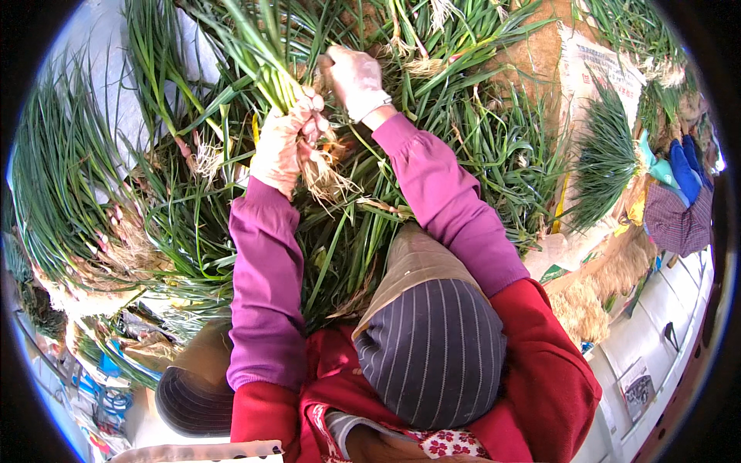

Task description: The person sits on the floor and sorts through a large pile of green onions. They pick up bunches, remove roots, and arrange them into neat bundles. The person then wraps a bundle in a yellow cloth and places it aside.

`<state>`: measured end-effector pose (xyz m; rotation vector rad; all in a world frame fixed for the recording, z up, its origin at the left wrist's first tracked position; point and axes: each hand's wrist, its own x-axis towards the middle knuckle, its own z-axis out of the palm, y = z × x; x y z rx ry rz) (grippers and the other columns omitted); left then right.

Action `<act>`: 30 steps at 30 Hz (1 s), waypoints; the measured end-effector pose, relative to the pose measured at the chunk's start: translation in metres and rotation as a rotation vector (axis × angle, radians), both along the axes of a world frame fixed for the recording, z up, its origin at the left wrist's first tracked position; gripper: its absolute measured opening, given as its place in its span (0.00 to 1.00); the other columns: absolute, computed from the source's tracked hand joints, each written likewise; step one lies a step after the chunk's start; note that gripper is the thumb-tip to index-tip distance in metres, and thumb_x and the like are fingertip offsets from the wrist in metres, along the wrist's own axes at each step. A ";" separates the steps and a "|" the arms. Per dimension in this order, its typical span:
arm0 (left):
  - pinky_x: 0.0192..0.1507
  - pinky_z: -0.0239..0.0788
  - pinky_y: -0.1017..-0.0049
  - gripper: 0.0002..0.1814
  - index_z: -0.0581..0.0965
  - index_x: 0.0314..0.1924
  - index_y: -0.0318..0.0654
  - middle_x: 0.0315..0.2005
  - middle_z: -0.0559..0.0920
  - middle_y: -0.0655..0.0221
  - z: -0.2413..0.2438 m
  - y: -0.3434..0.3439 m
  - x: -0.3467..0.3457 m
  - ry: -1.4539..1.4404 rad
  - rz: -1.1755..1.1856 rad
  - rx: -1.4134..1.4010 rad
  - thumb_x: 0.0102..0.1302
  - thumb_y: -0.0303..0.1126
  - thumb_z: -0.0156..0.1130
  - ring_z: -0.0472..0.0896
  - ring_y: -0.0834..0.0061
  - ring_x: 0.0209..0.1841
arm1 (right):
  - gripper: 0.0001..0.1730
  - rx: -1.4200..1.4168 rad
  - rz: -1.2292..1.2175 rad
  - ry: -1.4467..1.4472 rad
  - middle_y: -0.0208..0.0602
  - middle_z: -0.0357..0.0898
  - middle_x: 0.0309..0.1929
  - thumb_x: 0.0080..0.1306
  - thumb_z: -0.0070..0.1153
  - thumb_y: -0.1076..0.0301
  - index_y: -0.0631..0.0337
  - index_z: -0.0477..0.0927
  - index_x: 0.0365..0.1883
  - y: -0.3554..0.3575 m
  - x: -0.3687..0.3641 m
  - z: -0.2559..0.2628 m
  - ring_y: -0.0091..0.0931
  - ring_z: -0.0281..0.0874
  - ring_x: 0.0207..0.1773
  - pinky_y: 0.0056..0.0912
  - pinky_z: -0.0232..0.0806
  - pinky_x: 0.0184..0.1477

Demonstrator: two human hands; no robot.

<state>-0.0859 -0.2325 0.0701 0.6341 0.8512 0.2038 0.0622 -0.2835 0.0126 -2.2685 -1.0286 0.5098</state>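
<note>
My left hand [283, 144], in a thin pale glove, grips a bunch of green onions [278, 81] near the pinkish bulbs. Their leaves point up and away, and the pale roots [324, 173] hang below toward me. Just right of the bunch is my right hand [353, 78], gloved too, with its fingers curled; whether it pinches anything is hard to see. Under both arms lies a heap of loose green onions and leaves [347, 249]. A few stalks with reddish bulbs [182, 144] rest left of my left hand.
Large bundles of green onions [75, 173] lie at the left. At the right are a printed woven sack [584, 75], another onion bundle [608, 156] and a co-worker's gloved hand [663, 171] with a blue sleeve. Brown sacking [527, 63] lies at the far side.
</note>
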 end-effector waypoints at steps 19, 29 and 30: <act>0.12 0.55 0.87 0.12 0.78 0.38 0.46 0.17 0.73 0.81 0.016 0.026 0.006 0.219 -0.092 -0.027 0.63 0.44 0.63 0.67 0.88 0.13 | 0.12 0.072 0.193 0.173 0.34 0.78 0.24 0.64 0.52 0.56 0.54 0.79 0.29 -0.020 0.022 0.056 0.29 0.77 0.27 0.35 0.68 0.35; 0.13 0.63 0.87 0.14 0.78 0.42 0.38 0.27 0.83 0.68 -0.030 0.025 -0.031 0.235 -0.099 0.008 0.66 0.41 0.59 0.78 0.83 0.21 | 0.33 -0.069 0.105 0.969 0.41 0.82 0.40 0.63 0.53 0.39 0.63 0.78 0.49 0.015 -0.024 0.026 0.29 0.81 0.37 0.30 0.70 0.43; 0.13 0.63 0.86 0.14 0.78 0.41 0.37 0.26 0.83 0.68 -0.029 0.019 -0.027 0.245 -0.085 0.015 0.66 0.41 0.59 0.79 0.82 0.22 | 0.28 -0.004 0.120 0.779 0.41 0.82 0.37 0.63 0.54 0.41 0.60 0.79 0.43 0.017 -0.027 0.023 0.30 0.81 0.35 0.31 0.70 0.41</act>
